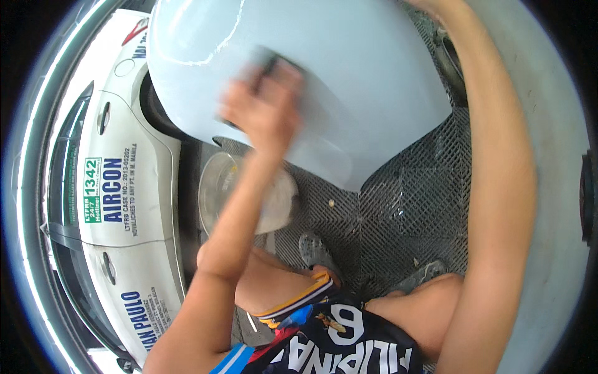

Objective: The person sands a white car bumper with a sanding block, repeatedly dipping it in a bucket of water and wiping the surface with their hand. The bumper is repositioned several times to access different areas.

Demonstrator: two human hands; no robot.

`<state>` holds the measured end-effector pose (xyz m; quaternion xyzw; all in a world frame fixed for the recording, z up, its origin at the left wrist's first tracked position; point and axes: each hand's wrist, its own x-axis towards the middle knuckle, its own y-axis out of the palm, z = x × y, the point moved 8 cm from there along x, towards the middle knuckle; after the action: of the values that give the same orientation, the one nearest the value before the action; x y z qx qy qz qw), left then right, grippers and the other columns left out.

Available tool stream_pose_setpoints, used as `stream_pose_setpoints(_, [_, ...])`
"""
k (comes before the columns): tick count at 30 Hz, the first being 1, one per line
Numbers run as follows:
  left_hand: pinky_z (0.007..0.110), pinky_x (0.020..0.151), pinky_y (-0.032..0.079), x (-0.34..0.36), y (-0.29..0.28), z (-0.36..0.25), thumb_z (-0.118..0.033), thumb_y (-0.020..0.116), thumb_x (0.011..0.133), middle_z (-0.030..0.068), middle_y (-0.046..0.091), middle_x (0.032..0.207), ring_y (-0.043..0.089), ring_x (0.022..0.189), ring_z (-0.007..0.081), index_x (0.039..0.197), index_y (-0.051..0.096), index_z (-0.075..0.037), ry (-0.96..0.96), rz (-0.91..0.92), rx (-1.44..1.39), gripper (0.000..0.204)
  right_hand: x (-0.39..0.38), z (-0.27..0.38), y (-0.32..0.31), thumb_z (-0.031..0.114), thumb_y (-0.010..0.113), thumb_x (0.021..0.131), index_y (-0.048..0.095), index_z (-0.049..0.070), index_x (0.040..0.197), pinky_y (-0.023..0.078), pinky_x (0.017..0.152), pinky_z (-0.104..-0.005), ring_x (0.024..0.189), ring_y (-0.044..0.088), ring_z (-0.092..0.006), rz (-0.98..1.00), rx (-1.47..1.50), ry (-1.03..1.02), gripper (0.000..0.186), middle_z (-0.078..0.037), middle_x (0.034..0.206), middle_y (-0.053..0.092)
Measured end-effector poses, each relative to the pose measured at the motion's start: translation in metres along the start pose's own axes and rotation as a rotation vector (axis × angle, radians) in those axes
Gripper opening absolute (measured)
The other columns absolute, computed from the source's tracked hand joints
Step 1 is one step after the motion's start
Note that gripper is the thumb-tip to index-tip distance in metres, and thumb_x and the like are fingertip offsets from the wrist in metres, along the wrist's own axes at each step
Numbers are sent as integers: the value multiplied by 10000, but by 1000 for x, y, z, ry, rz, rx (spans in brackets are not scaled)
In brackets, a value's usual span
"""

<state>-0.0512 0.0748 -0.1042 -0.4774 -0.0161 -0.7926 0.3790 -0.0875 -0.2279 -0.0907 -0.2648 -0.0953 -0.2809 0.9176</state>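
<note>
My left hand (pixel 268 103) is closed around a dark, flat pad (pixel 289 62) and presses it to a smooth, light grey-blue vehicle panel (pixel 367 81). Motion smears both the hand and the pad, so the exact kind of pad does not show. A wet streak (pixel 212 53) curves over the panel up and to the left of the hand. At the upper right, my right hand (pixel 430 6) reaches beside the panel's far right edge. Only its near part is in the picture, and its fingers are hidden or cut off.
A round, translucent tub (pixel 280 202) stands on the floor below the panel, behind my left forearm. A white car (pixel 140 218) is parked along the left. Black ribbed matting (pixel 411 187) covers the wet floor. A pale surface (pixel 548 187) rises at the right.
</note>
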Motion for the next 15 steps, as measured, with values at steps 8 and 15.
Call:
stream_pose_setpoints(8, [555, 874, 403, -53, 0, -42, -290, 706, 905, 186, 618, 1195, 582, 1026, 415, 1191, 716, -135, 81, 224, -63, 325, -8, 7, -1, 821, 501, 935, 619, -41, 1276, 439, 1050, -391, 1197, 577, -256, -21, 145, -49, 934, -198, 1289, 633])
stream_pose_setpoints(15, [466, 887, 340, 36, -22, 95, -190, 744, 883, 104, 604, 1050, 527, 1067, 302, 1134, 761, -219, -276, -123, -24, 254, -5, -7, 1, 809, 492, 948, 638, 41, 1293, 408, 1077, -391, 1181, 570, -224, -58, 145, 58, 855, -115, 1256, 655])
